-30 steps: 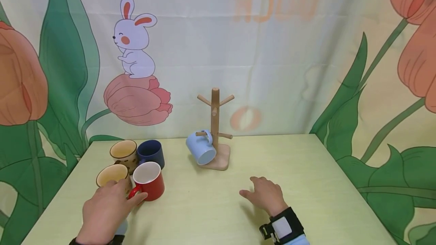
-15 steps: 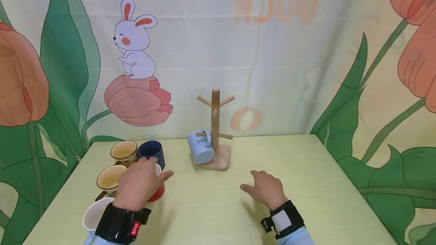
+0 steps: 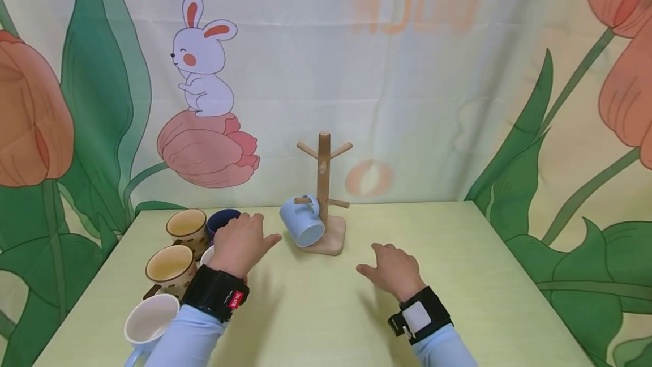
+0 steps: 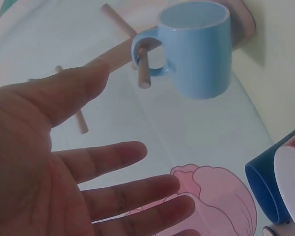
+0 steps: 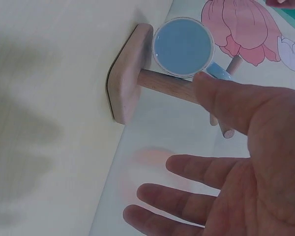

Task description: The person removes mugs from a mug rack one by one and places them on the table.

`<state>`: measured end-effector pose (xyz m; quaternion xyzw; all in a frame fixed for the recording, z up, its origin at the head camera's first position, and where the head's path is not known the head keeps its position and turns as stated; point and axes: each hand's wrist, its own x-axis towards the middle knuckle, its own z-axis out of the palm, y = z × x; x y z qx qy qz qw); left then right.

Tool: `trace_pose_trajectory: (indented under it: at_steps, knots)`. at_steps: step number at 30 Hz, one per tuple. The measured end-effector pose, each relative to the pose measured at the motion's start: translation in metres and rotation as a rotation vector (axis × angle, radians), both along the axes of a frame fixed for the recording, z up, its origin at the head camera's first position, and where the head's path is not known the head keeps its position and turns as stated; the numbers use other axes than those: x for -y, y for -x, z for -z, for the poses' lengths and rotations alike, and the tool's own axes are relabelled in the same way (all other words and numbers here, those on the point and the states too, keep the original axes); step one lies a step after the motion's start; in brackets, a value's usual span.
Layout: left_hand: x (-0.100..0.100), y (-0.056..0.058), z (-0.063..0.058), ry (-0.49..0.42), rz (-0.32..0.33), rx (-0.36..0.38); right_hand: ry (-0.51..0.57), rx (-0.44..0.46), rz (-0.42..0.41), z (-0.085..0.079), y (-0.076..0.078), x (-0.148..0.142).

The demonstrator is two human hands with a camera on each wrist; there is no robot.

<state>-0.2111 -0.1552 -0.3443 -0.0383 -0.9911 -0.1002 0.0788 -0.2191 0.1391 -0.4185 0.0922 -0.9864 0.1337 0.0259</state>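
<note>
A light blue mug (image 3: 303, 223) hangs tilted by its handle from a lower peg of the wooden mug tree (image 3: 323, 180). My left hand (image 3: 241, 244) is above the table, left of that mug, fingers spread and holding nothing. In the head view it covers most of a red mug and part of a dark blue mug (image 3: 220, 221). In the left wrist view the hanging mug (image 4: 199, 54) appears beyond my thumb. My right hand (image 3: 393, 271), relaxed and holding nothing, is over the table to the right of the tree; the right wrist view shows its straight fingers (image 5: 196, 169).
Two cream mugs with dark rims stand at the left, one at the back (image 3: 186, 225) and one nearer (image 3: 170, 265). A white-lined mug with a light blue handle (image 3: 151, 321) stands at the front left. A printed curtain (image 3: 433, 101) hangs behind the table.
My left hand has moved right and away from me, from beside the red mug's handle to over that mug. The hanging mug has swung slightly. My right hand has shifted a little forward.
</note>
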Motion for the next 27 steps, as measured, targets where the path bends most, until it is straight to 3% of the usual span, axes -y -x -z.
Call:
trace_pose_trajectory:
  at_steps: [9, 17, 22, 27]
  knots:
    - [-0.017, 0.033, 0.005, 0.039, 0.037, -0.032, -0.032, -0.059, -0.013, -0.009, 0.016, 0.009]
    - [-0.030, 0.064, 0.013, 0.048, 0.000, -0.016, -0.025, -0.082, 0.002, -0.019, 0.038, 0.021]
    - [-0.035, 0.078, 0.014, 0.068, -0.007, 0.013, -0.036, -0.102, 0.031, -0.020, 0.053, 0.028]
    - [-0.040, 0.090, 0.015, 0.089, 0.008, -0.005, -0.025, -0.127, 0.038, -0.023, 0.070, 0.039]
